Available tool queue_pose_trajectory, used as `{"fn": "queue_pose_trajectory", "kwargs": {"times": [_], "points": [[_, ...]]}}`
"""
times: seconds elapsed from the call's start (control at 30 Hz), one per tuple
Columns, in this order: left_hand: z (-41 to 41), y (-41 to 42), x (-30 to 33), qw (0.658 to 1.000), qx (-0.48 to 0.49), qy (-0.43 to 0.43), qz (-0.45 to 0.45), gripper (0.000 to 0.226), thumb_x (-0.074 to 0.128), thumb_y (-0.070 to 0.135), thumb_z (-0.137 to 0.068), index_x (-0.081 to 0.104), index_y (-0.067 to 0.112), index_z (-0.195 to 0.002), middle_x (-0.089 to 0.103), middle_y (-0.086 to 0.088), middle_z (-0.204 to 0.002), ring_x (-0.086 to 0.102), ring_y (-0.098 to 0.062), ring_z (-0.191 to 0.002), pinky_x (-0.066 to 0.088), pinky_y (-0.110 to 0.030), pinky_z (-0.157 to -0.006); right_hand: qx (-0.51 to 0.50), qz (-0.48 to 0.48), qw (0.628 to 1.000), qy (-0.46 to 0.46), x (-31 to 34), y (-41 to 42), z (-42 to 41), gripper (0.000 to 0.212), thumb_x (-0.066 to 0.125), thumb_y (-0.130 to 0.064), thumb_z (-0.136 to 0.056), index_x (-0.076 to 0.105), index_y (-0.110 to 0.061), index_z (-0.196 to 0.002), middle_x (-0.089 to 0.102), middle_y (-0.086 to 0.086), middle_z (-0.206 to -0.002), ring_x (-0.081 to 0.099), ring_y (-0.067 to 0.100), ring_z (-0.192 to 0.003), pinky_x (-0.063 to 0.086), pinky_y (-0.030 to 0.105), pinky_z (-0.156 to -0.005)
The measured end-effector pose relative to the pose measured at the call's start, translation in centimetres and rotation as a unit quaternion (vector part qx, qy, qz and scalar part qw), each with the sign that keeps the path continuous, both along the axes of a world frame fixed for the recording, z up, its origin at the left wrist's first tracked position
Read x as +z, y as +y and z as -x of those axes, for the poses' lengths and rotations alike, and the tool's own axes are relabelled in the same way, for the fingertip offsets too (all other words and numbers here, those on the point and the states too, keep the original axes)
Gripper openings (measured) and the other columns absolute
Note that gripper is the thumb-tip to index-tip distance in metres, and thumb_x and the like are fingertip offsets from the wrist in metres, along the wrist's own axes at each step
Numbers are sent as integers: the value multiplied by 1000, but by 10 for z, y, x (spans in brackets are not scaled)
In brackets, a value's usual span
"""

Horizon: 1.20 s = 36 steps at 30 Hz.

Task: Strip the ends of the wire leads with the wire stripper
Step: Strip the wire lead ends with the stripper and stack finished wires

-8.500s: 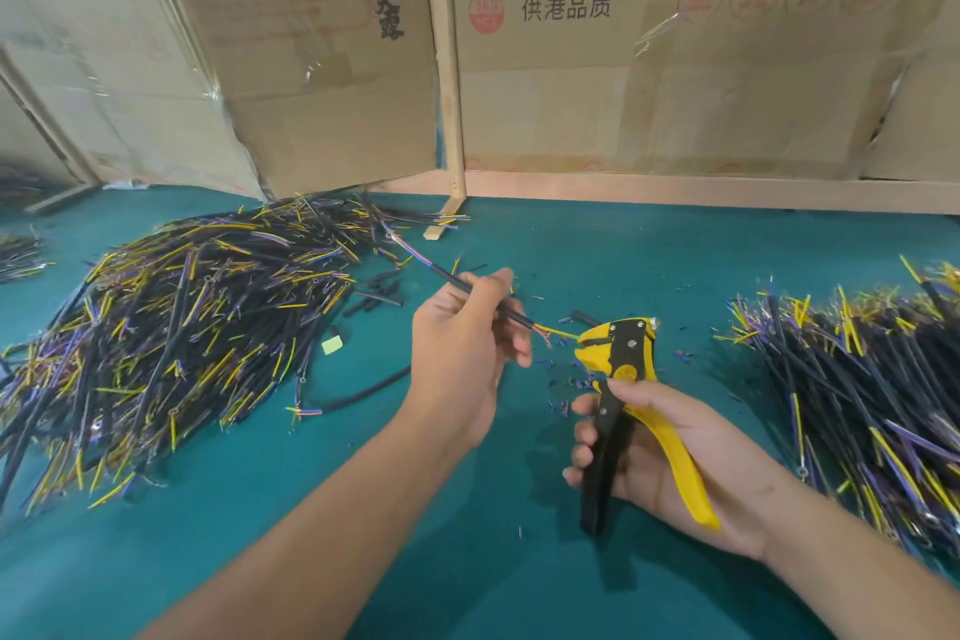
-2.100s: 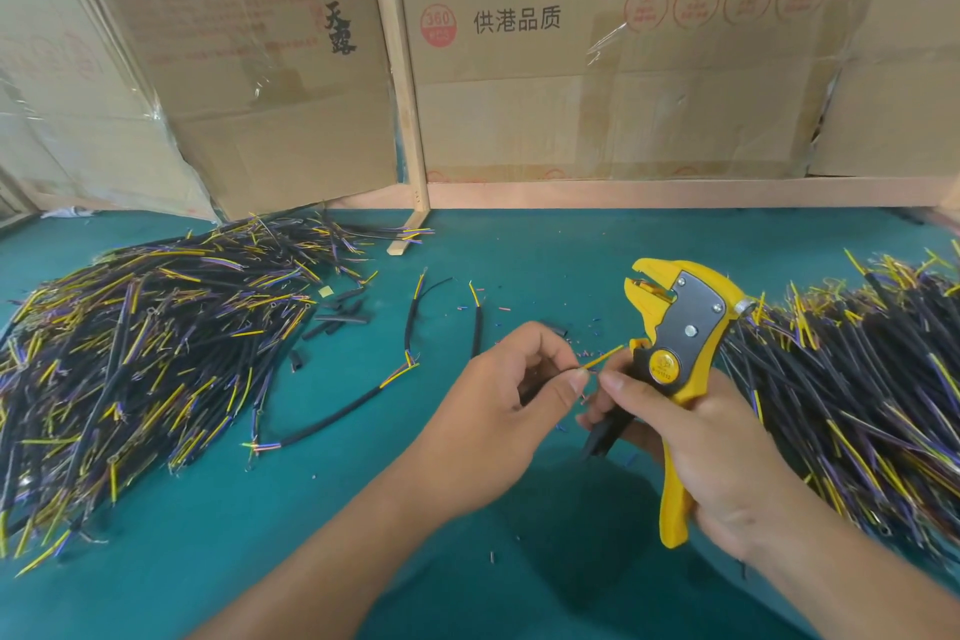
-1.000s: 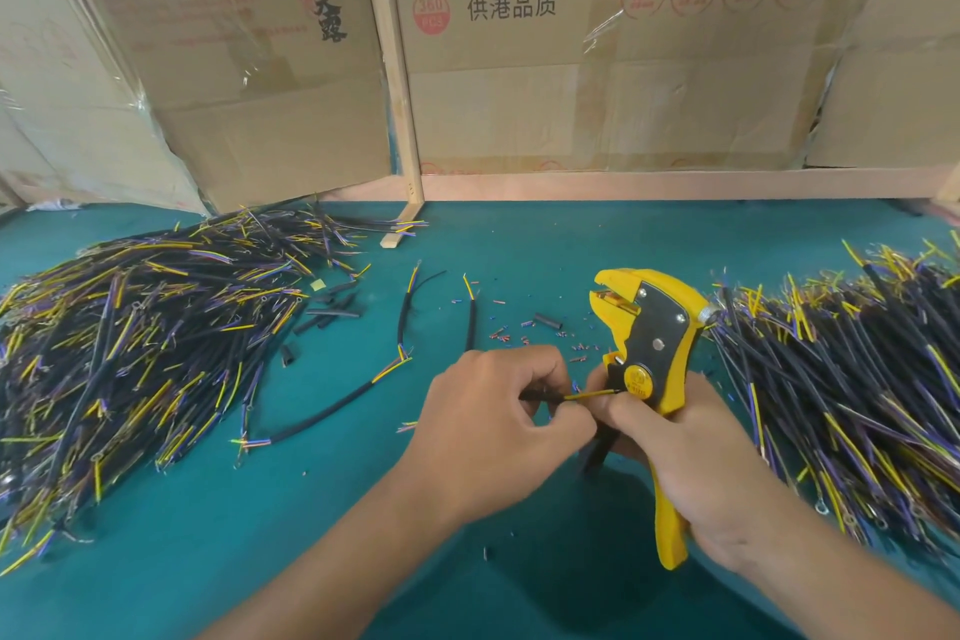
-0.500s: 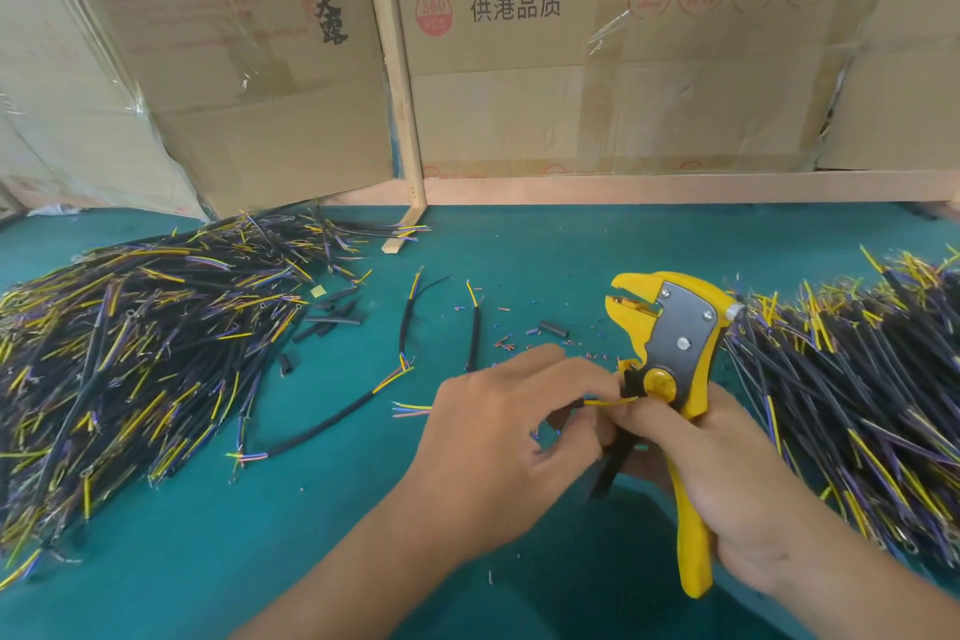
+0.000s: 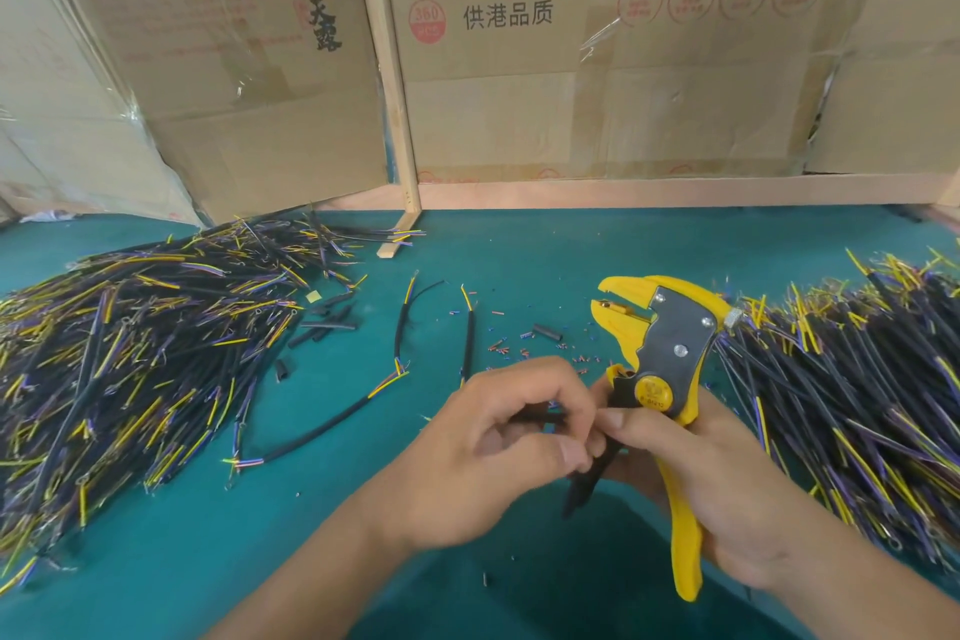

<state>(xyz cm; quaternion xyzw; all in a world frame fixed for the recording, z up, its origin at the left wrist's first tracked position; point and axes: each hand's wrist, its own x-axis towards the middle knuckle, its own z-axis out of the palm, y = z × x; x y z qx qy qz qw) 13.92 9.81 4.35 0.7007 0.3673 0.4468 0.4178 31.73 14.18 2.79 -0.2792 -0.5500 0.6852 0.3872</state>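
1. Leftmost, one large heap of black-sheathed wire leads (image 5: 130,353) with yellow and purple cores, spread over the teal table (image 5: 208,561); too many to count.
2. Beside that heap, a handful of short black sheath offcuts (image 5: 327,320) and one small yellow scrap (image 5: 314,296).
3. Toward mid-table, three loose leads (image 5: 322,431) lying apart from both heaps, then a scatter of tiny stripped insulation bits (image 5: 506,347).
4. Next, left hand (image 5: 498,447) curled around one black lead (image 5: 540,417), thumb and forefinger pinching it close to its right end; tip hidden between the two hands.
5. Right hand (image 5: 696,478) wrapped round the handles of one yellow wire stripper (image 5: 665,359), thumb reaching across to the lead's end; tool head up, mouth standing open and holding nothing.
6. Probably separating or straightening one core before feeding it in. Best done by fanning the cores apart, laying a single core squarely across the mouth, keeping the pinch close to the end to stop buckling, then squeezing in one steady pull.
7. Rightmost, one second heap of leads (image 5: 841,405), also beyond counting.
8. Behind everything, cardboard boxes (image 5: 597,68) along the table's back edge, at least four.
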Motion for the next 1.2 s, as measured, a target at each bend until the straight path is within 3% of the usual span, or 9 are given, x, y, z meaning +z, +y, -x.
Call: {"fn": "queue_pose_trajectory", "kwargs": {"times": [0.17, 0.3, 0.37, 0.5, 0.63, 0.83, 0.93, 1.2], "points": [[-1, 2, -2, 996, 58, 61, -19, 12, 63, 21, -86, 53, 18, -82, 64, -10, -80, 60, -32, -77, 51, -57, -75, -10, -8, 999, -31, 3, -1, -1, 8, 78, -12, -72, 72, -8, -75, 68, 13, -71, 68, 21, -67, 57, 24, -64], [-1, 3, 0, 987, 103, 121, -40, 16, 61, 19, -79, 48, 23, -88, 67, 9, -76, 61, -17, -74, 54, -44, -76, -13, -20, 999, -41, 6, 0, -2, 12, 74, -13, -77, 67, -5, -73, 64, 14, -68, 65, 23, -66, 56, 26, -65], [-1, 4, 0, 963, 145, 200, -104, 14, 58, 30, -77, 50, 26, -88, 62, 8, -71, 57, -16, -68, 52, -39, -68, -25, -15, 999, -40, 5, 0, -2, 9, 67, -8, -81, 68, -7, -72, 63, 16, -68, 66, 25, -65, 57, 28, -64], [-4, 1, 1, 899, 223, 309, -218, 15, 54, 38, -77, 56, 23, -81, 55, 8, -66, 53, -12, -62, 48, -37, -57, -24, -38, 997, -69, 2, 1, -2, 33, 55, 7, -91, 71, -12, -70, 65, 13, -67, 66, 22, -66, 57, 27, -65], [-5, 6, 0, 835, 268, 376, -301, 18, 54, 36, -80, 63, 20, -77, 55, 10, -65, 51, -16, -64, 41, -39, -65, -38, -27, 997, -61, 3, 1, -1, 28, 55, 7, -90, 69, -7, -70, 65, 16, -67, 65, 23, -64, 57, 27, -63], [-5, 8, -5, 831, 284, 357, -319, 15, 58, 36, -82, 60, 21, -78, 41, 17, -69, 41, -13, -67, 33, -36, -70, -56, -2, 997, -44, 4, -1, 0, 17, 54, 8, -90, 63, 3, -76, 64, 15, -64, 64, 22, -60, 56, 24, -59], [-5, 9, -6, 826, 291, 355, -327, 17, 59, 37, -81, 60, 21, -76, 52, 14, -68, 41, -14, -68, 31, -36, -72, -51, -5, 998, -43, 4, -1, 0, 19, 54, 8, -90, 64, 2, -75, 64, 14, -65, 64, 21, -61, 56, 24, -59], [-6, 10, -6, 804, 295, 388, -341, 15, 70, 28, -70, 58, 18, -71, 58, 10, -66, 41, -18, -66, 28, -31, -70, -35, -32, 996, -70, 1, -2, 0, 22, 58, 4, -90, 72, -9, -79, 69, 13, -71, 68, 19, -65, 56, 22, -64]]}}
